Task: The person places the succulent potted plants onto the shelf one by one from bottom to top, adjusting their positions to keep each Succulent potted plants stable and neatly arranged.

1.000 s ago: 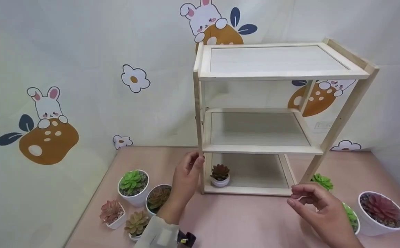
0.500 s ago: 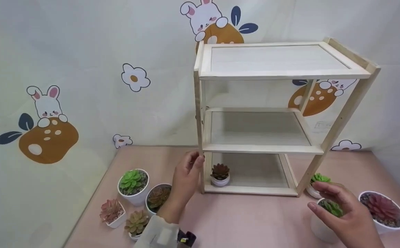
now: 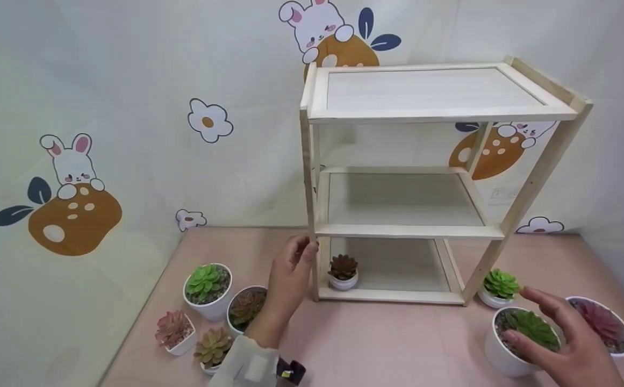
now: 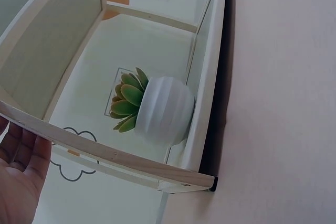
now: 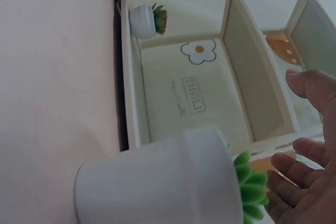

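In the head view a pale wooden three-tier shelf (image 3: 408,231) stands on the table. My left hand (image 3: 290,277) grips its left front post, fingertips showing around the post in the right wrist view. On the bottom tier, at the left, sits a small white pot with a brownish succulent (image 3: 343,273); it looks greener in the left wrist view (image 4: 165,109). Spread fingers and thumb of my right hand (image 3: 578,341) hover by a larger white pot with a green succulent (image 3: 505,349). In the right wrist view, that white pot (image 5: 157,179) stands beside the open right hand (image 5: 310,177), with nothing gripped.
Behind the right hand stand a small bright green succulent (image 3: 500,285) and a potted red succulent (image 3: 607,325), partly covered. At left are several more potted succulents, among them a green one (image 3: 207,285) and a pink one (image 3: 174,330). A printed curtain (image 3: 140,70) hangs behind.
My right hand has moved right, from the shelf's right front foot to the larger green succulent's pot. The left hand stays on the post.
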A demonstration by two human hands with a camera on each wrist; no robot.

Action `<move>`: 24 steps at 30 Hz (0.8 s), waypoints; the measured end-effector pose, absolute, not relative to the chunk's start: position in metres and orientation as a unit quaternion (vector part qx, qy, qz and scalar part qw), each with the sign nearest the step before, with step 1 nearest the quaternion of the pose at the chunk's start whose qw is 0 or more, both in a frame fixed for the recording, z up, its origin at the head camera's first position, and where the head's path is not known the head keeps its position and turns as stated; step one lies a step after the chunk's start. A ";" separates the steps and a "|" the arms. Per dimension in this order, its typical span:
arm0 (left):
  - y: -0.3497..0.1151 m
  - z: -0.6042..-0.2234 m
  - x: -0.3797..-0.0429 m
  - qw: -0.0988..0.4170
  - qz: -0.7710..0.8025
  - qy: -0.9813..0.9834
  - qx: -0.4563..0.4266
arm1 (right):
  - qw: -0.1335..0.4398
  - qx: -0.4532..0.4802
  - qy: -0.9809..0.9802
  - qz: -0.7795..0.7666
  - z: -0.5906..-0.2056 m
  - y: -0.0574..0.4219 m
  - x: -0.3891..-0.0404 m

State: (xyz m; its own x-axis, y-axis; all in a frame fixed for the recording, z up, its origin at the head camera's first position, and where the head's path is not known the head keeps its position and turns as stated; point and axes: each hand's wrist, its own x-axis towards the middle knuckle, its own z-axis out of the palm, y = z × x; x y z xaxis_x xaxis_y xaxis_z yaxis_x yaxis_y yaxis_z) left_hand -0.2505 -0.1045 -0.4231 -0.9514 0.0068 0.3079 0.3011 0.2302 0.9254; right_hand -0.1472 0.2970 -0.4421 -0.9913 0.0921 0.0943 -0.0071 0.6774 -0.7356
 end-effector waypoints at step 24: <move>-0.103 -0.423 -0.252 0.132 -0.631 -0.756 -0.115 | -0.013 -0.055 -0.916 0.397 -0.482 0.337 -0.144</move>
State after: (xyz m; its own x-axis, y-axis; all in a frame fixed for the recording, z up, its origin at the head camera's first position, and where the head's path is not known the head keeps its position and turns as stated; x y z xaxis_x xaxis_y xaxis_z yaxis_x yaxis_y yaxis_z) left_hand -0.2524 -0.1030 -0.4232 -0.9384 0.0076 0.3455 0.3412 0.1781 0.9230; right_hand -0.1440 0.3366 -0.4816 -0.9936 0.0898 -0.0682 0.1112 0.6787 -0.7260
